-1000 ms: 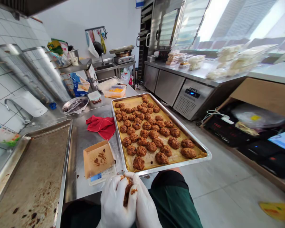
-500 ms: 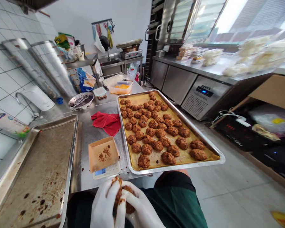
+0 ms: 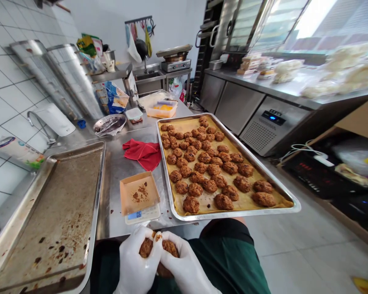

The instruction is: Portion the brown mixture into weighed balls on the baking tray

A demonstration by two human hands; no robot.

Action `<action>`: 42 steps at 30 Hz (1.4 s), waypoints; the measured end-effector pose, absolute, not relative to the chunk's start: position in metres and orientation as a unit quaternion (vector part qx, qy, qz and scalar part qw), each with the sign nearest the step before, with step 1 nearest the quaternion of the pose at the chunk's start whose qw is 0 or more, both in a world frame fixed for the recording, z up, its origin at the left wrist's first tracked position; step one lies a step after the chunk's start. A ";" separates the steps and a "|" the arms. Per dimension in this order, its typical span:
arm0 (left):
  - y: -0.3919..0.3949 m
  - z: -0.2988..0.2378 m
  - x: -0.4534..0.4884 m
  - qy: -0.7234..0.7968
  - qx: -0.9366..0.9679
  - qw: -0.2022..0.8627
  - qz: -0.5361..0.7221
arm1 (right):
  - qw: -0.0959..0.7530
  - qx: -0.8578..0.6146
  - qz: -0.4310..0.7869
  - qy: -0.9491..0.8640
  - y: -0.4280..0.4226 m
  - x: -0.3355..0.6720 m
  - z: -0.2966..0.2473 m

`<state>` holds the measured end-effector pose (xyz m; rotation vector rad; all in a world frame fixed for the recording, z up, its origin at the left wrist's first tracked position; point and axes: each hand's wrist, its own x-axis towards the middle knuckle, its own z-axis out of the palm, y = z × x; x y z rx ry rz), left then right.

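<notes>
Both my hands wear white gloves and are closed around one brown, lumpy ball of dough-like mix (image 3: 169, 247) above my lap. My left hand (image 3: 138, 257) wraps its left side, and my right hand (image 3: 184, 261) its right side; the thumbs meet on top, with crumbs stuck to the fingertips. Just beyond them a brown paper tray (image 3: 139, 195) with dark crumbs rests on a small digital scale (image 3: 143, 215). To the right, a large metal tray (image 3: 236, 215) lined with yellowish paper holds many similar brown balls (image 3: 209, 185) in rows.
At the left lies a metal baking tray (image 3: 64, 192) with scattered crumbs. A red cloth (image 3: 143, 153) sits behind the paper tray. Further back are a bowl with plastic film (image 3: 109, 124) and a plastic box of yellow pieces (image 3: 161, 109). A steel counter fridge (image 3: 260, 122) stands right.
My hands have shifted their grip on the ball; the thumbs now press together on top. The camera has turned slightly left, so the scene sits further right.
</notes>
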<state>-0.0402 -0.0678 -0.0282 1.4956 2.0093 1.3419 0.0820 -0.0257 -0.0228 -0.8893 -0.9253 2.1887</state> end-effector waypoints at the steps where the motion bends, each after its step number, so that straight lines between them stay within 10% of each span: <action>1: -0.069 -0.027 -0.042 0.704 0.494 0.189 0.474 | 0.290 -0.309 0.847 -0.319 -0.027 0.082 -0.024; 7: -0.075 -0.009 -0.088 0.626 0.241 0.369 0.643 | 0.301 -0.277 0.871 -0.272 -0.023 0.090 -0.026; 22: -0.077 -0.008 -0.090 0.575 0.150 0.506 0.625 | 0.176 -0.454 0.410 -0.771 0.006 0.069 -0.040; 42: -0.088 -0.004 -0.122 0.512 0.032 0.479 0.713 | 0.229 -0.452 0.559 -0.656 -0.010 0.073 -0.037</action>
